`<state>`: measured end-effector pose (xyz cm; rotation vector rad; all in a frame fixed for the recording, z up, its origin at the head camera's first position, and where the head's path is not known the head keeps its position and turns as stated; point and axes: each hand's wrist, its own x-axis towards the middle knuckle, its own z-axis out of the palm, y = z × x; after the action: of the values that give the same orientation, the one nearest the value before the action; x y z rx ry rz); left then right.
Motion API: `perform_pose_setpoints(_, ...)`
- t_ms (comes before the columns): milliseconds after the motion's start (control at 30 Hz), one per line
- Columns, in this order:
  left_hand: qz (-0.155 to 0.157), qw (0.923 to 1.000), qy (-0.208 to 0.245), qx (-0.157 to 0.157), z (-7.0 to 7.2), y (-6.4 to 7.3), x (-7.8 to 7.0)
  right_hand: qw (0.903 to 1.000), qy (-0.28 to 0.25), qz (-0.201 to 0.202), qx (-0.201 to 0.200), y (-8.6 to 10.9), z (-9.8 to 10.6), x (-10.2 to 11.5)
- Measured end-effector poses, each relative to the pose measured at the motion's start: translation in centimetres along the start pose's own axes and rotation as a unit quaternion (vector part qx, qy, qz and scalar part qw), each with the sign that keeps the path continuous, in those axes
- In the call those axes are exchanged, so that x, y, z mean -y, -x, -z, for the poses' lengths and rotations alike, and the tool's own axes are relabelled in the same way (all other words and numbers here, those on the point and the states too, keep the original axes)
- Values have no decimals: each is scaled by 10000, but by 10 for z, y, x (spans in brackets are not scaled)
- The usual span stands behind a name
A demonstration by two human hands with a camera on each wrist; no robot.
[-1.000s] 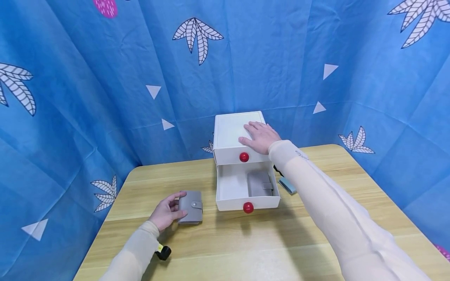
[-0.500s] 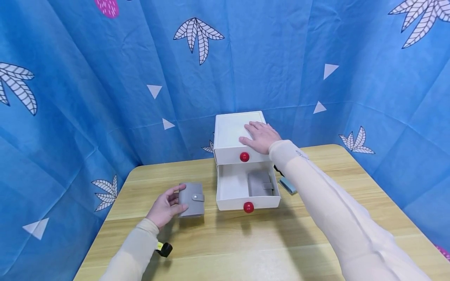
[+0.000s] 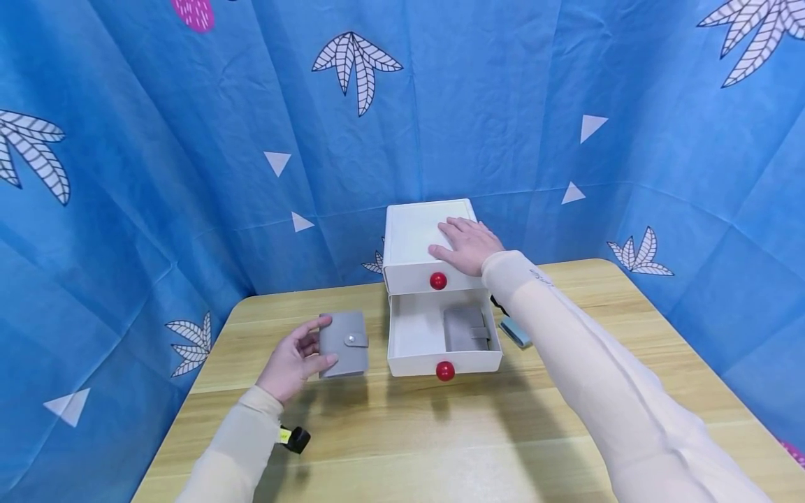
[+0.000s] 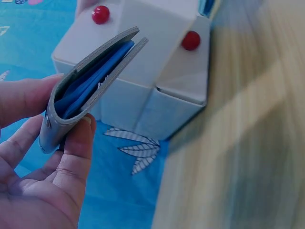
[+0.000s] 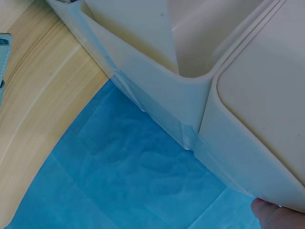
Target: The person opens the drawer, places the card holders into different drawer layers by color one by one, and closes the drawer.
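My left hand [image 3: 294, 358] pinches a grey snap-strap wallet [image 3: 344, 342] by its left side, thumb in front. The wallet is off the table, left of the white drawer unit [image 3: 411, 230]. In the left wrist view the wallet [image 4: 71, 114] is seen edge-on, with blue inner leaves between its covers. My right hand [image 3: 467, 246] rests on top of the drawer unit with fingers extended; only fingertips [image 5: 274, 217] show in the right wrist view. The lower drawer [image 3: 411, 365], with a red knob, is pulled out. Inside at its right lies another grey wallet [image 3: 465, 330].
A light blue-green wallet [image 3: 516, 332] lies on the wooden table [image 3: 440, 447], right of the drawers and partly behind my right sleeve. Something black shows beside it, mostly hidden. A blue patterned curtain [image 3: 490, 105] hangs behind the table and at both sides.
My left hand has lifted the grey wallet off the table, upward and slightly right in the head view. My right hand and the drawer unit have stayed in place.
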<state>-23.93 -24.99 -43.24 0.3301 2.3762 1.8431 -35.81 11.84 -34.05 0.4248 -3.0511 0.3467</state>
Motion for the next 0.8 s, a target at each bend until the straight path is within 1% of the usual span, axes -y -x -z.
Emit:
perform_pose_setpoints(133,-146,9998,114,-24,0,1,-7,10000,-11,-13,16,1,0,1)
perform_pose_setpoints(233,-217,9996,191,-48,-3,2,-13,10000,-17,-14,20,2,1,1)
perform_pose_setpoints(500,-135,9994,265,-167,-16,3,-28,10000,-67,9,-23,3,1,2)
perform_pose_setpoints(600,-104,9993,318,-152,-21,2,-33,10000,-90,33,-27,3,1,2)
perform_pose_setpoints(800,-57,9996,257,-37,-29,-1,-41,10000,-59,21,-50,3,0,2)
